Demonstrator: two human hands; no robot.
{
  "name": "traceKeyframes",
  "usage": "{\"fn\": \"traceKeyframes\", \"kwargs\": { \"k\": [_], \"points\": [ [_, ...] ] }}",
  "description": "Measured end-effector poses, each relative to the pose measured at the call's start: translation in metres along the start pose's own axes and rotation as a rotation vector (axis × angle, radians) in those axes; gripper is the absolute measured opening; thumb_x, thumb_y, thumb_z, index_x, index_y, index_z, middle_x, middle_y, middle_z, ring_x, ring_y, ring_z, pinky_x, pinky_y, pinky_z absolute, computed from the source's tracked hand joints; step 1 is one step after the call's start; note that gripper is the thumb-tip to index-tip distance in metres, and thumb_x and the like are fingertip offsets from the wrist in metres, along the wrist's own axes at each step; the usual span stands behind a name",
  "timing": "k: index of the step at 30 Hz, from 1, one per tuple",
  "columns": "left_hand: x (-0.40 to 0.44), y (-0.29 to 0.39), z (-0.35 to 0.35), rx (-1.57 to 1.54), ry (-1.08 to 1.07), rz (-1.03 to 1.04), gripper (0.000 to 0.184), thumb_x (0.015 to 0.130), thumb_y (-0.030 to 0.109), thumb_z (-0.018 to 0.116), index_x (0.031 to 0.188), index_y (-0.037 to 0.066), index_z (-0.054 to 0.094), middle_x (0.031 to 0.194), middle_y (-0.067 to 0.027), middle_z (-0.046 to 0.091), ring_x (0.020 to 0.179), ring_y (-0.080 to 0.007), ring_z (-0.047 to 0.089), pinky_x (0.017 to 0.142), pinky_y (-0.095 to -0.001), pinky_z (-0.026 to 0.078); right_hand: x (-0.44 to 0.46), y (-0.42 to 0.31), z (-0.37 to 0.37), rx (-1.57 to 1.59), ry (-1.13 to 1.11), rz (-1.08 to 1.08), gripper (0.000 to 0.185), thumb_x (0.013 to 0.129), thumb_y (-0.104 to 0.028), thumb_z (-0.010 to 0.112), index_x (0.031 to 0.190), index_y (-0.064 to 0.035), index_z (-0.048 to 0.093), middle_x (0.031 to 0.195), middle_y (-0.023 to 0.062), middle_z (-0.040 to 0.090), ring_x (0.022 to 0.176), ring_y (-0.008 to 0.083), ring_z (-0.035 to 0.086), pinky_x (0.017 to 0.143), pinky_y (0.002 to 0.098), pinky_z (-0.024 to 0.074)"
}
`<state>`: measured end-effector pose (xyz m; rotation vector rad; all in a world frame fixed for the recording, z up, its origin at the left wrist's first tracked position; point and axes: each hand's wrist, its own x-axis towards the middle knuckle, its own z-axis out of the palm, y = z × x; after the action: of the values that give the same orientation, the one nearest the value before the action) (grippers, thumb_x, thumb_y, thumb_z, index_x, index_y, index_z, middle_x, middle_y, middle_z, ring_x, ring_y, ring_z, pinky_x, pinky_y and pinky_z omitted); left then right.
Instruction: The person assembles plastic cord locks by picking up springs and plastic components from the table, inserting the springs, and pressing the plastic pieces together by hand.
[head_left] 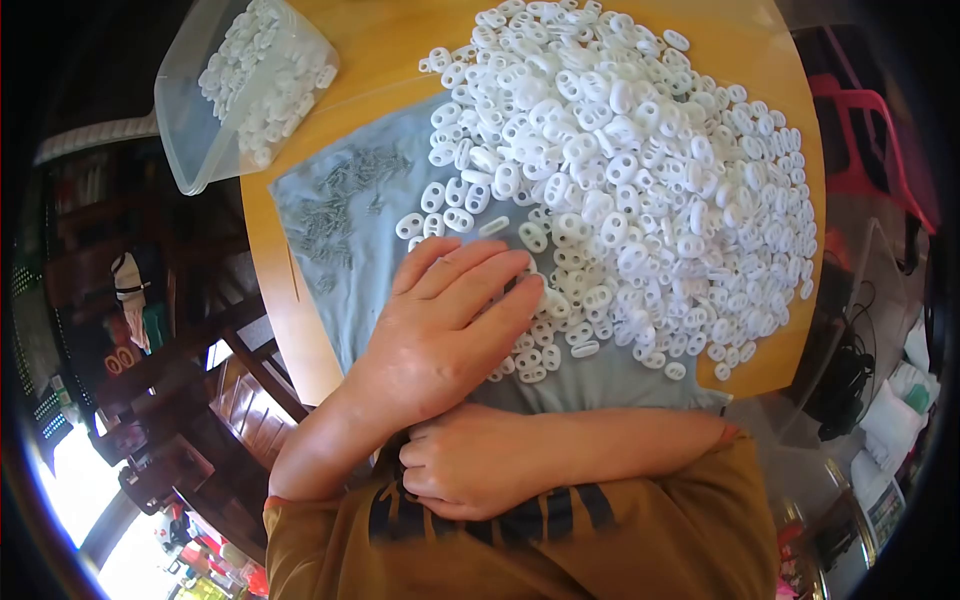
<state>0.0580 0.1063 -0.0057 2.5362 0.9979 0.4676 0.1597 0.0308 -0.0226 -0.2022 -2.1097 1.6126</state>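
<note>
My left hand (445, 325) lies palm down with its fingers stretched out over the near edge of a large heap of white oval pieces with two holes (640, 180). Several loose pieces (458, 220) lie just beyond its fingertips. Its palm is hidden. Close to my body, below the left wrist, my right hand (465, 465) is closed with curled fingers against the brown shirt (660, 530); whatever it may hold is hidden. A grey cloth (370, 250) lies under part of the heap, with many small dark grey pieces (345, 185) on its left part.
A clear plastic container (185, 130) with more white pieces stands at the table's upper left corner. The yellow wooden table (385, 60) shows around the cloth. Beyond its right edge is a red chair (865, 100); dark wooden furniture (150, 350) is at the left.
</note>
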Motion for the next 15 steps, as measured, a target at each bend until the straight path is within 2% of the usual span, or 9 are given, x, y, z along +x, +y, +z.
{"fn": "traceKeyframes", "kwargs": {
  "k": [8,15],
  "points": [
    [0.013,-0.004,0.003,0.003,0.183,-0.035,0.031,0.063,0.000,0.071,0.094,0.004,0.065,0.092,-0.0080,0.060,0.082,-0.0261,0.058,0.074,-0.0370,0.043,0.000,-0.002,-0.001,-0.001,0.023,-0.001,0.018,0.077,-0.018,0.058,0.064,-0.0058,0.055,0.068,0.0082,0.052,0.065,0.0251,0.053,0.060,0.0371,0.0444],
    [0.032,-0.005,0.008,0.100,0.181,-0.114,0.023,0.066,0.004,0.072,0.088,0.006,0.066,0.085,-0.0059,0.060,0.081,-0.0251,0.057,0.072,-0.0360,0.042,0.000,-0.002,-0.002,-0.002,0.027,-0.006,0.017,0.076,-0.018,0.058,0.065,-0.0056,0.055,0.068,0.0081,0.052,0.066,0.0253,0.054,0.059,0.0377,0.0453]
  ]
}}
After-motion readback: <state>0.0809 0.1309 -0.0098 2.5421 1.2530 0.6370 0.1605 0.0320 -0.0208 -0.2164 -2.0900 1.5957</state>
